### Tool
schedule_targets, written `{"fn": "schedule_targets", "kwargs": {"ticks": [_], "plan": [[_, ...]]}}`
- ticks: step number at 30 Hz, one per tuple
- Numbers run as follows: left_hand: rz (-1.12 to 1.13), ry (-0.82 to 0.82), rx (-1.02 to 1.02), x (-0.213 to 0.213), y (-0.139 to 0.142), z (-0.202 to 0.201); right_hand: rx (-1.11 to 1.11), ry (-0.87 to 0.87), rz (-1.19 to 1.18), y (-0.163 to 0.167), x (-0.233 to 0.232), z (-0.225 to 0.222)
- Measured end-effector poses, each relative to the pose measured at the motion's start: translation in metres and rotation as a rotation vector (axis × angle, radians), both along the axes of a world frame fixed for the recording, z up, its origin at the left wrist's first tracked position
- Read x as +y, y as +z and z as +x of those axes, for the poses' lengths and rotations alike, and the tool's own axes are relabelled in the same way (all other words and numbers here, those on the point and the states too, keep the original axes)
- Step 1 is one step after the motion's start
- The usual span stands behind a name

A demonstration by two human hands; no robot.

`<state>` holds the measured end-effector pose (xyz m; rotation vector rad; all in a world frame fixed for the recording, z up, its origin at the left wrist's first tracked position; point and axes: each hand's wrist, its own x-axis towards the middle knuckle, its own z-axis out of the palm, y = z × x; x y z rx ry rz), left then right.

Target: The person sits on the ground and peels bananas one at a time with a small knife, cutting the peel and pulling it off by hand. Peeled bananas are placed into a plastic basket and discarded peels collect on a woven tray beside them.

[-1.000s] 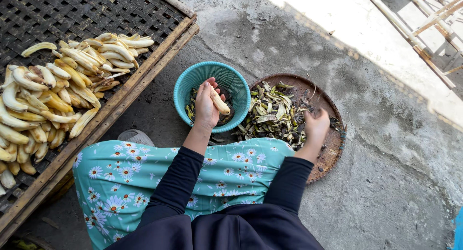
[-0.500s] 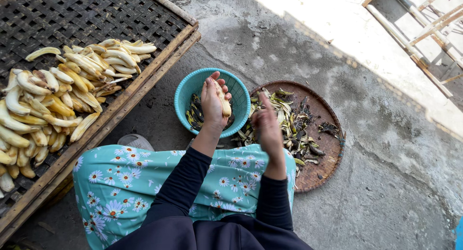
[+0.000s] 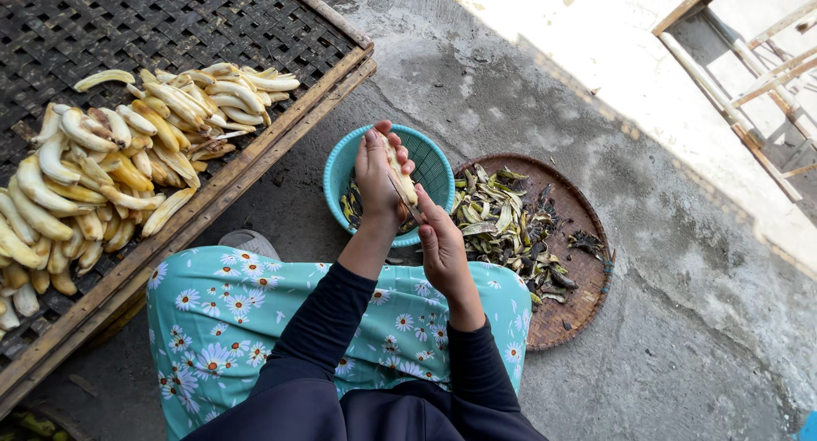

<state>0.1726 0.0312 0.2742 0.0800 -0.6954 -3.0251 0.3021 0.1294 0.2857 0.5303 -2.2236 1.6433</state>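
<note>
now my right hand (image 3: 442, 245) has come back from the round woven tray (image 3: 587, 237) of dark peels, where it was resting a second ago, and meets my left hand (image 3: 377, 176) over the teal basket (image 3: 340, 165). my left fingers are curled shut around a pale peeled banana (image 3: 400, 176), holding it upright just above the basket's rim. my right fingers are closed on the handle of a small knife (image 3: 403, 196), its blade laid against the lower part of the banana, so the two hands are nearly touching. that shift reads to me as the scraps being dropped and the blade going back to the fruit, trimming or slicing it over the basket, though i cannot tell whether the cut has started. more unpeeled pieces lie inside the basket under my hands. to the right of the basket sits the tray with its heap of peels (image 3: 502, 220); to the left of the basket, well apart, the bamboo drying rack (image 3: 281, 143) carries the pile of peeled bananas (image 3: 128, 160). my flowered skirt (image 3: 230, 313) spreads just below the basket.
</note>
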Motion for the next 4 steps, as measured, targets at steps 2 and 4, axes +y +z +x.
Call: {"fn": "schedule_targets", "kwargs": {"ticks": [2, 4], "plan": [[0.007, -0.008, -0.007, -0.0005, -0.0018, 0.0017, -0.066, -0.034, 0.013, -0.0044, -0.0004, -0.0014], [0.048, -0.056, -0.018, -0.0021, -0.0046, 0.0038, -0.097, -0.044, 0.024, -0.0101, 0.0012, -0.0033]]}}
